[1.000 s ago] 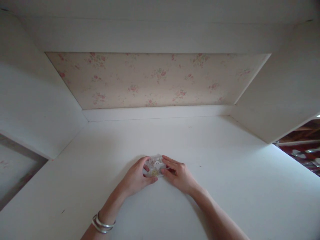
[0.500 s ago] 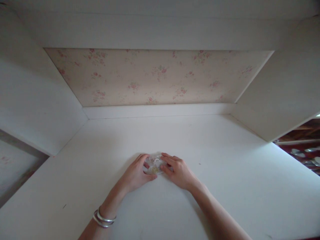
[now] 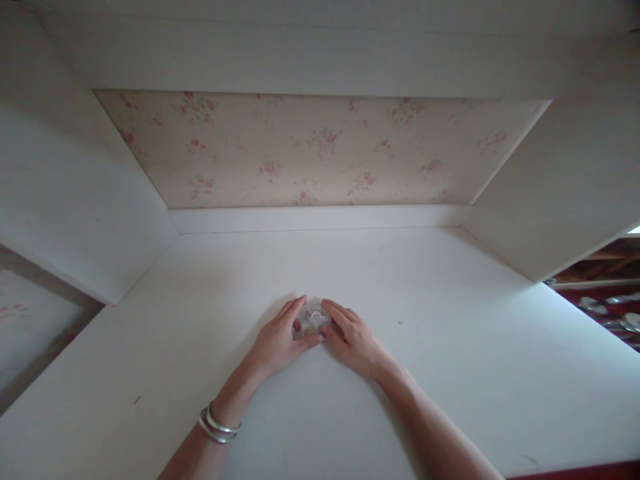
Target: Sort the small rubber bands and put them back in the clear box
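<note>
A small clear plastic box (image 3: 314, 312) with little items inside lies on the white tabletop (image 3: 320, 267); I cannot make out those items well. From the left side, my left hand (image 3: 281, 339) grips it, thumb along the near edge and fingers at the far edge. My right hand (image 3: 354, 339) closes round the opposite side, fingers over its upper right corner and thumb near the front. Both hands hide the ends of the box.
White side panels (image 3: 560, 167) and a low back ledge (image 3: 320, 217) enclose the tabletop, with flowered wallpaper (image 3: 320, 153) behind. An overhead panel (image 3: 320, 60) spans the top. At the right edge, shiny metal items (image 3: 595, 305) sit beyond the table.
My left hand has shifted slightly right and up along the box, its thumb and fingers now covering more of it. The right hand stays nearly the same. The view tilts a little.
</note>
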